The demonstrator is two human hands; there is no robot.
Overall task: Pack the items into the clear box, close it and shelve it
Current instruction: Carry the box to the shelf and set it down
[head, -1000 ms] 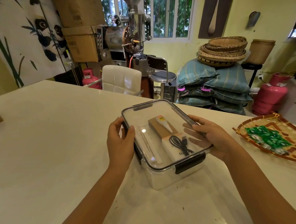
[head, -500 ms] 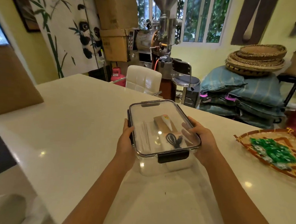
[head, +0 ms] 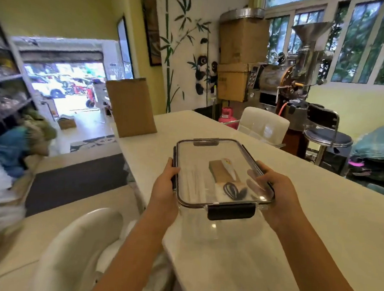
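The left hand [head: 165, 186] and the right hand [head: 278, 191] are each gripping one long side of the clear box [head: 223, 181], the grip of each hand clamped on the box wall with the thumb resting along the lid rim, so that the load is being carried evenly from both sides and the box is staying level. The box is sitting just above or on the near left part of the worktop [head: 317, 220]; contact with the surface cannot be confirmed. The clear lid [head: 199, 159] is lying flat on the box, and the near black latch [head: 231, 210] is appearing folded down; the far latch [head: 205, 142] is reading the same. Inside, a brown card packet [head: 219, 173], a coiled black cable [head: 232, 190] and a white pen-like tool [head: 229, 168] are lying flat on the floor of the box. Packing and closing are judged complete; shelving is not yet done. A dark shelf rack [head: 5, 89] is standing at far left, the probable destination, with a white chair [head: 83, 246] between the person and that side
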